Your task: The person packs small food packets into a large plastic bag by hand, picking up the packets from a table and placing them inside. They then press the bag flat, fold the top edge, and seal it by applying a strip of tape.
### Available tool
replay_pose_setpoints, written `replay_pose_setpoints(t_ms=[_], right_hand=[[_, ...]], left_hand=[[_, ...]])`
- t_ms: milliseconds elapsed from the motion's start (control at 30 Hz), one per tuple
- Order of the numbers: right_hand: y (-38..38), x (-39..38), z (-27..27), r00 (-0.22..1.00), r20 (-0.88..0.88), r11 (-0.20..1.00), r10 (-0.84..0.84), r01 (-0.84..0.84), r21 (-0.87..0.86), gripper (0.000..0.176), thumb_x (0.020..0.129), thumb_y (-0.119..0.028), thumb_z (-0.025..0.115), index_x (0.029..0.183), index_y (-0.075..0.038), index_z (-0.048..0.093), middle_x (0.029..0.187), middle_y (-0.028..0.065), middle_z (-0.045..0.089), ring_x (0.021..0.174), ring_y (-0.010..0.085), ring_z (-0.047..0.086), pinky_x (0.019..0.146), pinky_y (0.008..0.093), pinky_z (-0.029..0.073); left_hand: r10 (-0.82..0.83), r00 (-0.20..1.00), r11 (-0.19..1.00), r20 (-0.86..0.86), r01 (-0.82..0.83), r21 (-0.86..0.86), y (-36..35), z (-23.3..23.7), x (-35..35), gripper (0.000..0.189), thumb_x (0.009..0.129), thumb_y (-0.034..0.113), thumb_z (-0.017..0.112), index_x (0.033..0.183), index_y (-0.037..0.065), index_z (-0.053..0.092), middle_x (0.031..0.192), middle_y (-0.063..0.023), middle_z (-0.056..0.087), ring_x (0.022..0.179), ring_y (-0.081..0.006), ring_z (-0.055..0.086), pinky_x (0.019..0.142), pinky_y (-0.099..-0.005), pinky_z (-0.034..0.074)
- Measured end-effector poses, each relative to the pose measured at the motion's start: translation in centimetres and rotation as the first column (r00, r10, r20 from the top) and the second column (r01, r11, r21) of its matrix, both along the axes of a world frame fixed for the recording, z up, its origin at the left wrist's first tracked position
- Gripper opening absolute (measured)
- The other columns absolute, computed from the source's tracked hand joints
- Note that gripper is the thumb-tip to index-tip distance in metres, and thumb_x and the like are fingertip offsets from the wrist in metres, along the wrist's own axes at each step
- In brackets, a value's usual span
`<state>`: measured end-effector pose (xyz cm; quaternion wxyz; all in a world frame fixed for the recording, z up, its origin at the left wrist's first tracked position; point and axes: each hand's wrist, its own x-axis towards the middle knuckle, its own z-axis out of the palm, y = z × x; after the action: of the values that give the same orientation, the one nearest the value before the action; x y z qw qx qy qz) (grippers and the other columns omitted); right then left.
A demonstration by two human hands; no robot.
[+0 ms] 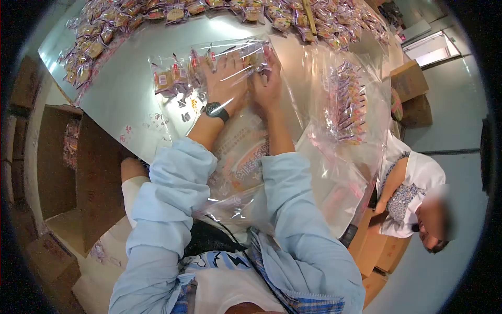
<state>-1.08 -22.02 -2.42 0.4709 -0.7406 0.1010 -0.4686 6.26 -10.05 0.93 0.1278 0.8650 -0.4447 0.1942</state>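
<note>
Both my hands reach inside a large clear plastic bag (246, 152) that lies on the grey table (125, 83). My left hand (224, 78), with a black watch on its wrist, lies flat with fingers spread on a row of small wrapped snack packets (178, 73) at the bag's far end. My right hand (267, 83) rests beside it, fingers curled on the packets near the bag's right side. Whether either hand grips a packet is hidden by the glare on the plastic.
Several loose wrapped snacks (99, 36) are heaped along the table's far edge. A second clear bag filled with packets (348, 102) lies to the right. Open cardboard boxes (68, 167) stand at the left, more boxes (410, 81) at the right. Another person (413, 199) sits at the lower right.
</note>
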Motion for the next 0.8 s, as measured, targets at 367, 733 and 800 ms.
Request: replay_pose_setpoints(t_ms=[367, 733, 800], right_hand=[[-2.9, 1.4, -0.1, 0.986, -0.066, 0.911, -0.152, 0.114, -0.395, 0.058, 0.075, 0.004, 0.06, 0.13, -0.011, 0.068, 0.143, 0.0171, 0.06, 0.129, 0.0403, 0.058, 0.113, 0.0494, 0.044], [-0.9, 1.2, 0.4, 0.922, -0.321, 0.957, -0.218, 0.138, -0.254, 0.059, 0.082, -0.003, 0.066, 0.14, -0.015, 0.06, 0.137, 0.0136, 0.065, 0.135, 0.0311, 0.055, 0.118, 0.0484, 0.033], [-0.8, 1.8, 0.5, 0.941, -0.32, 0.983, -0.11, 0.055, -0.174, 0.06, 0.084, -0.003, 0.066, 0.142, -0.014, 0.058, 0.139, 0.0139, 0.064, 0.137, 0.0323, 0.053, 0.118, 0.0482, 0.033]], left_hand=[[0.03, 0.992, 0.998, -0.122, -0.036, -0.052, 0.2, 1.3, -0.3, 0.071, 0.096, 0.037, 0.062, 0.152, -0.001, 0.043, 0.143, -0.0147, 0.061, 0.134, -0.0287, 0.057, 0.117, -0.0769, 0.014], [0.116, 0.993, 0.993, 0.004, -0.115, -0.023, 1.1, 2.0, 2.4, 0.061, 0.096, 0.022, 0.061, 0.155, 0.02, 0.043, 0.129, -0.008, 0.068, 0.119, -0.0303, 0.066, 0.113, -0.0793, 0.021], [0.121, 0.988, 0.987, -0.093, -0.11, 0.114, 1.5, 4.0, 2.3, 0.061, 0.097, 0.023, 0.061, 0.155, 0.022, 0.043, 0.132, -0.0095, 0.066, 0.122, -0.0308, 0.065, 0.112, -0.0804, 0.02]])
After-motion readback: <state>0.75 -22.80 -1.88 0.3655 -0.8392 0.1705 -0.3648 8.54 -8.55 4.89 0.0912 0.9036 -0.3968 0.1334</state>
